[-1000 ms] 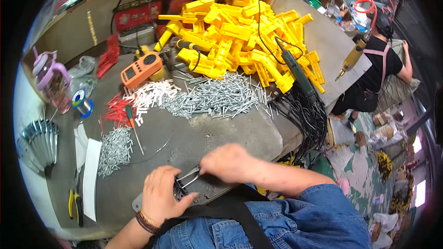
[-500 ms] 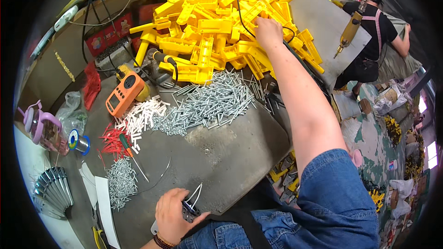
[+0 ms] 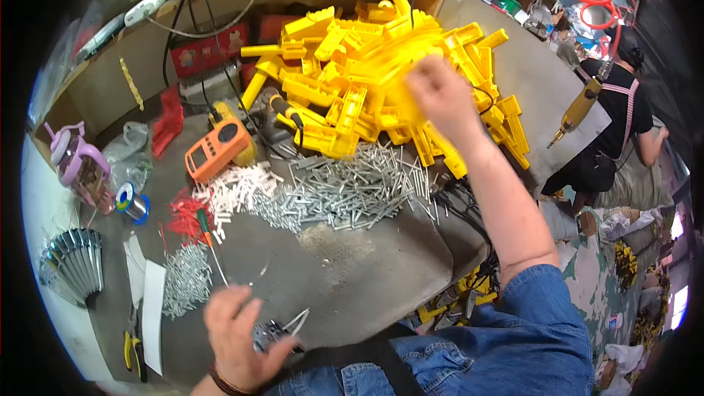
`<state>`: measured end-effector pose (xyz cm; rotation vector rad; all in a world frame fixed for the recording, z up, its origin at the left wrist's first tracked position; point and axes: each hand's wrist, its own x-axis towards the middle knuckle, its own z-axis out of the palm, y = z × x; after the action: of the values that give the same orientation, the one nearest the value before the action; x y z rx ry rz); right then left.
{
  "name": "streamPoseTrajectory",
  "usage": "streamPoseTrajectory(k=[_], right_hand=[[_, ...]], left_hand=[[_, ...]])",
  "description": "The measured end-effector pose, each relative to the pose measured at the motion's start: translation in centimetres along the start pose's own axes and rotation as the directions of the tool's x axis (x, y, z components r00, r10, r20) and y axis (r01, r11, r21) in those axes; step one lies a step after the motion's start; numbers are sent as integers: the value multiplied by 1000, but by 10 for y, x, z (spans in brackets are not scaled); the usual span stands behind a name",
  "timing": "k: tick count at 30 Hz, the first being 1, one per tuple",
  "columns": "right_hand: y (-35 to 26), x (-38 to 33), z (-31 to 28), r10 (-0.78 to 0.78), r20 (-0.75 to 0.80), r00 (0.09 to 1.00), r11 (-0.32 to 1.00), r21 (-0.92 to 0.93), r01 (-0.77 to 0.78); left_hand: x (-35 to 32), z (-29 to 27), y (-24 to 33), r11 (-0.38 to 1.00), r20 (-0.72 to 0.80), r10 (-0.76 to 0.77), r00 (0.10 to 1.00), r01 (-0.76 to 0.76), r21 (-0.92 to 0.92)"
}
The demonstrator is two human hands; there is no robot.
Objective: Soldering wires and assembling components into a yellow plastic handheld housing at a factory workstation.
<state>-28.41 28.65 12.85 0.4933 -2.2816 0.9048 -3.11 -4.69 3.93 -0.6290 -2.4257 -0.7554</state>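
There, far left beyond the fingers of our left hand (image 3: 238,341), sat a solder spool (image 3: 132,204) with a blue rim; its round face was too small for us to read. Nearer those fingers lay yellow-and-black pliers (image 3: 134,356), then a white strip (image 3: 152,315), then a heap of small screws (image 3: 187,280). Well beyond the left fingertips, a red box (image 3: 209,51) showed a pale printed picture, its details lost to us, and in front of it leaned an orange device (image 3: 218,150) with a dark round dial and markings too fine to make out.

Now the left fingers themselves: spread wide, gripping nothing! Just right of them, beside the thumb, lay a small dark assembly (image 3: 268,334), blurred, with two pale leads (image 3: 297,320) angling up to the right; whether the thumb touched it, we couldn't tell.

On to the long silvery screws (image 3: 359,187), heaped below and left of our right fingers. Behind them, the big pile of yellow casings (image 3: 315,92), glossy, hollow, some ribbed inside. And there, a yellow casing (image 3: 392,66), smeared by blur, over the pile at the fingertips of our right hand (image 3: 447,99), whose curled fingers gripped it! Well right of those fingers hung an amber power tool (image 3: 576,111).
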Motion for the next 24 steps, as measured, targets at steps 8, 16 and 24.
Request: streamPoseTrajectory(k=[8, 16, 24], right_hand=[[-58, -37, -5, -443, 401, 802, 854, 461, 241], [24, -117, 11, -320, 751, 577, 822, -83, 564], [29, -131, 12, -274, 722, 635, 818, -172, 548]], left_hand=[[71, -24, 10, 966, -131, 36, 991, 0, 260], [-3, 9, 14, 614, -302, -756, 581, 467, -637], [-23, -5, 49, 403, -132, -829, 543, 417, -814]])
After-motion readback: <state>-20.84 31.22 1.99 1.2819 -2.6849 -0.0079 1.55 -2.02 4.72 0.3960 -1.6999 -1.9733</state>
